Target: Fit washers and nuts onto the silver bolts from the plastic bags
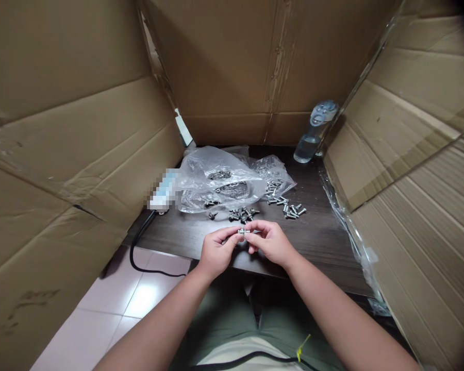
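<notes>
Between the fingertips of both hands is a small silver bolt, lying roughly sideways above the dark table. My left hand pinches its left end. On its other end the thumb and index finger of my right hand are closed. Fingers hide much of the bolt, so I cannot tell whether a nut or washer sits on it. Just beyond my fingertips lies a small pile of bolts with dark heads or washers. Farther right are loose silver bolts.
An open clear plastic bag holds dark metal parts; a second bag spills bolts. A water bottle stands at the back right. On the left, a power strip trails a black cable. Cardboard walls enclose the table.
</notes>
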Motion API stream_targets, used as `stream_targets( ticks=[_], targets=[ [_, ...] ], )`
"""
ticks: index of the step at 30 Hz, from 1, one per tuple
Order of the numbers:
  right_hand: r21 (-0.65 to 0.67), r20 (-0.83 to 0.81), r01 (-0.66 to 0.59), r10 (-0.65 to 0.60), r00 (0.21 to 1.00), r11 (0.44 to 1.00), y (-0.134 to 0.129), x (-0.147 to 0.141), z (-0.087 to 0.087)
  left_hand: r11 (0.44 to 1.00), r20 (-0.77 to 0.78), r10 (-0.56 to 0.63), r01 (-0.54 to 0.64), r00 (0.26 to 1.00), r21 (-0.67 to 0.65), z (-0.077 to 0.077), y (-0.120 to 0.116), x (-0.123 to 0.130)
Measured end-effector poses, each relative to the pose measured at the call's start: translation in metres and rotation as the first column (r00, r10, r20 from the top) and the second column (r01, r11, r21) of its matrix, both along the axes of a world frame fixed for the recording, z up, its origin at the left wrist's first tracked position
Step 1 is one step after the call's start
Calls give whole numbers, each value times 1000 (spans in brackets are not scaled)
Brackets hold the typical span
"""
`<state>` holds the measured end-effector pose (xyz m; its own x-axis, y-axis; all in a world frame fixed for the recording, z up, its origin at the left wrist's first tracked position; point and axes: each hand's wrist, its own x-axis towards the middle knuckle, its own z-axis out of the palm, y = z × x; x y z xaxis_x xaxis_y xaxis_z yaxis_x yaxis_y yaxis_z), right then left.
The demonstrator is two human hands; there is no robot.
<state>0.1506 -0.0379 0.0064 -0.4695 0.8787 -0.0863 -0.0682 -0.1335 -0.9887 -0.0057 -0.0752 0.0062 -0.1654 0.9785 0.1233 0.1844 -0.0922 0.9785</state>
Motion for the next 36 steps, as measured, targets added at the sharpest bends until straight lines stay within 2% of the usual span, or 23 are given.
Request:
stream_targets(
  ticks=[5,8,11,13,16,21,24,27,29,36],
  targets=[
    [61,123,22,-30,992,998,-1,-4,-2,1000,-15,-8,9,1000,21,-4,1,0],
    [17,45,63,-63,997,998,0,-2,-3,1000,-3,16,-16,1000,-5,-1,-1,0],
    [-4,-59,17,-17,998,1000,1,0,-2,1000,11,20,-19,1000,-11,1,-2,-1],
    [-17,-65,-5,4,998,1000,1,1,-1,1000,6,13,-13,1000,4,1,-2,-1],
    [-26,-21,0,0,1000,1000,0,0,0,1000,-8,-6,6,1000,24,-3,-1,0],
    [40,106,2,-6,994,999,0,-3,-2,999,-12,12,-11,1000,30,-5,-1,0],
    [0,35,37,-37,999,999,1,-2,-3,999,-9,39,-39,999,6,-2,-2,0],
    [-17,-61,3,-4,998,1000,1,1,-2,999,8,35,-35,999,-6,0,-3,0],
    [-23,-68,-16,15,998,1000,1,2,-2,1000,8,18,-18,1000,5,-1,-3,0],
    [28,84,-24,22,996,999,1,-1,-4,999,-19,-15,16,1000,50,-5,-1,0]
  ],
)
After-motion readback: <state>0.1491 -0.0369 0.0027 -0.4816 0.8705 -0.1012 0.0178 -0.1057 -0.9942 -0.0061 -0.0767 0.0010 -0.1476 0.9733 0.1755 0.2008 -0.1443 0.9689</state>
